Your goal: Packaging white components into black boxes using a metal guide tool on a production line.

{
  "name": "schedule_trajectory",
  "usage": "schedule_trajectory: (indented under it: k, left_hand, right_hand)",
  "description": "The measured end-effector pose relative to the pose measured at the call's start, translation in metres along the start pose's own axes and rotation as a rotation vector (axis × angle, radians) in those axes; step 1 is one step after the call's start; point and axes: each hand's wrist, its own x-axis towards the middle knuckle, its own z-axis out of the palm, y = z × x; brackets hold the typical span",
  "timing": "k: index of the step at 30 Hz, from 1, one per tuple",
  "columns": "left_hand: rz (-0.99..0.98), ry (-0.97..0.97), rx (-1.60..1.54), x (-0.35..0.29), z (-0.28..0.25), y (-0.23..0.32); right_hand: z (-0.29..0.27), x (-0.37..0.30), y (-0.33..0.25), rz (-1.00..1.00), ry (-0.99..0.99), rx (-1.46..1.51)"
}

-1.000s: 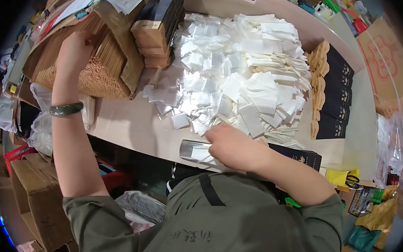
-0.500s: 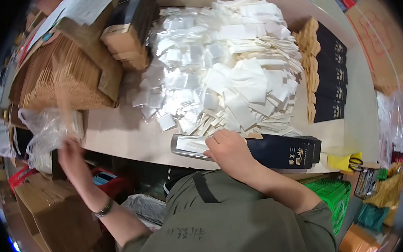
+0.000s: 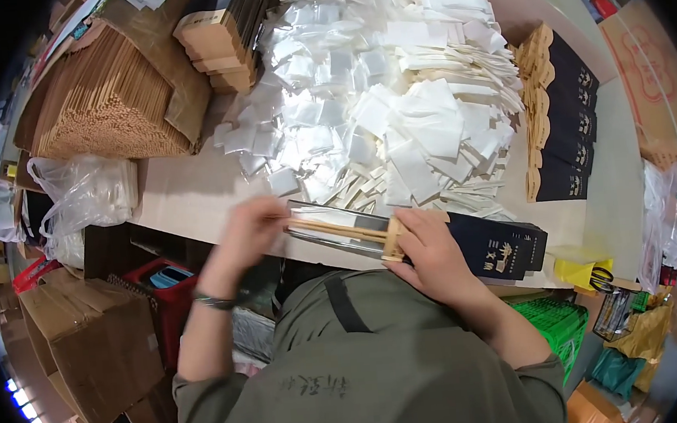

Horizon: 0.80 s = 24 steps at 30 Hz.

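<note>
Pinching a tan, narrow folded piece (image 3: 393, 239) beside slim wooden sticks (image 3: 340, 228) along the table's near edge.
The right hand (image 3: 430, 244) grips it; the left hand (image 3: 254, 232) blurs at the sticks' end, grasp unclear. Pale curved tabletop (image 3: 182, 188) opens leftward; heaped flat white packets (image 3: 427, 121) crowd close beyond.

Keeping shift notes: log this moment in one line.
left hand: blurred, at wooden sticks; right hand: holding tan piece at sticks' right end; white packets: piled beyond
</note>
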Motion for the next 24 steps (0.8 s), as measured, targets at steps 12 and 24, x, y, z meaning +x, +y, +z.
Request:
schedule_trajectory:
  k: [12, 24]
  left_hand:
    - [-0.247, 0.157, -0.045, 0.003, 0.069, 0.055]
    - [0.266, 0.069, 0.445, 0.003, 0.056, 0.103]
  right_hand:
    - [-0.003, 0.018, -0.007, 0.062, -0.101, 0.006]
    - [-0.021, 0.016, 0.007, -0.091, 0.013, 0.131]
